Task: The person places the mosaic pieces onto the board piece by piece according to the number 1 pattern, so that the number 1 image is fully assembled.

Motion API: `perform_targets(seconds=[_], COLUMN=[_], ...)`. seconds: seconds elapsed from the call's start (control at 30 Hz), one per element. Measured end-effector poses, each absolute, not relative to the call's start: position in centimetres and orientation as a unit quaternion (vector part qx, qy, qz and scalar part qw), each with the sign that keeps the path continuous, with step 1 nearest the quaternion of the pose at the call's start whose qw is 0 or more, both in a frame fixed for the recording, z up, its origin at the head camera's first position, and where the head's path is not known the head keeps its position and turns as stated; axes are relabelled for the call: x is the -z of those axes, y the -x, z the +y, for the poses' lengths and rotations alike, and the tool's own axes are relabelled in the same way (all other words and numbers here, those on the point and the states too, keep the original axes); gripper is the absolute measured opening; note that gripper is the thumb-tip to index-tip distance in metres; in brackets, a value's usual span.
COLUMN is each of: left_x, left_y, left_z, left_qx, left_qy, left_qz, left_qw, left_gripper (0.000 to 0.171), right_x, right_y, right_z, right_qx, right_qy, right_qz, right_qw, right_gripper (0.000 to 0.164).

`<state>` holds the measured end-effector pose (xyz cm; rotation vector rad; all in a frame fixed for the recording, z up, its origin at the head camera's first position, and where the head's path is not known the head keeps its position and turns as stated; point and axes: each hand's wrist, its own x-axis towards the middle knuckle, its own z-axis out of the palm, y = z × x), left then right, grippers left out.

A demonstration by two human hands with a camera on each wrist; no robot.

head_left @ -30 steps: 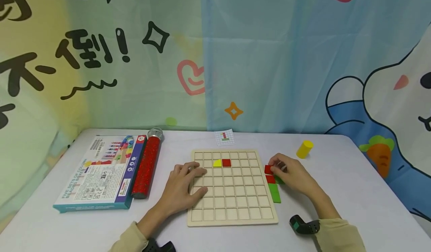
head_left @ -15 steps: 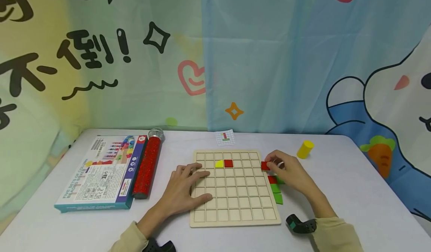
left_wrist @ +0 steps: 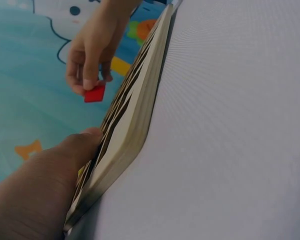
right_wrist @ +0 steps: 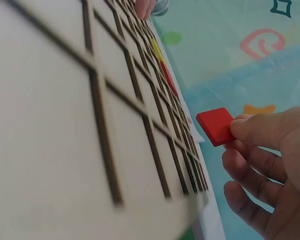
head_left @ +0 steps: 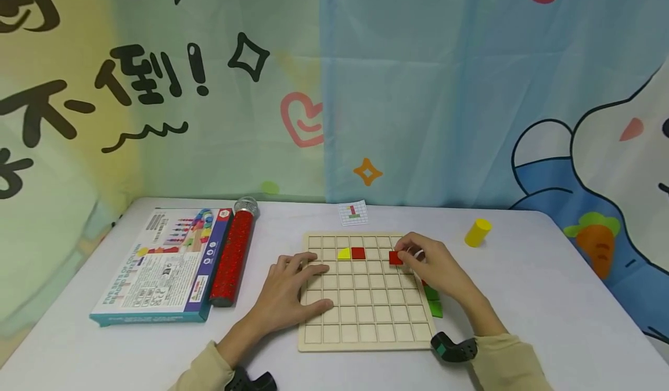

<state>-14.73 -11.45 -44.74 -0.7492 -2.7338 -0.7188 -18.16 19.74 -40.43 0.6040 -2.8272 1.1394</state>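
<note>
My right hand (head_left: 431,263) pinches a red square tile (right_wrist: 216,126) between thumb and fingers, held over the right side of the wooden grid board (head_left: 366,315). In the left wrist view the same tile hangs above the board's surface. My left hand (head_left: 287,289) rests on the board's left edge, fingers spread and thumb (left_wrist: 75,152) lying on the rim. A yellow tile (head_left: 344,254) with a slanted side and another red tile (head_left: 358,253) sit side by side in the board's upper rows. Green tiles (head_left: 435,308) lie by the board's right edge, partly hidden by my right hand.
Behind the board lies a small card (head_left: 353,212) with a printed grid pattern. A yellow cylinder (head_left: 478,232) stands at the back right. To the left are a flat box (head_left: 162,263) and a red microphone (head_left: 233,257). A patterned curtain (head_left: 392,89) hangs behind the table.
My right hand has picked up the red tile from beside the board and carried it left, over the grid. My left hand stays on the board's left edge.
</note>
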Motion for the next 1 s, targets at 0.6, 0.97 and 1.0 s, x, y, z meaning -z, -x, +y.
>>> perform_targets(seconds=[0.6,0.97,1.0], left_x=[44.9,44.9,44.8], left_y=[14.9,14.9,14.9], left_z=[-11.4,-11.4,-11.5], left_qx=[0.242,0.24,0.24], left_qy=[0.25,0.25,0.249], left_qz=[-0.933,-0.934,-0.934], left_qw=[0.097,0.091,0.091], left_gripper=[0.06,0.06,0.06], right_x=[40.9,41.4,41.3], right_y=[18.8,18.8,18.8], right_z=[15.4,13.9,13.8], right_qx=[-0.396,-0.361,-0.357], right_qy=[-0.22,-0.207,-0.208], right_qz=[-0.891,-0.909,-0.911], right_qw=[-0.01,-0.002,-0.001], right_gripper=[0.008,0.006,0.006])
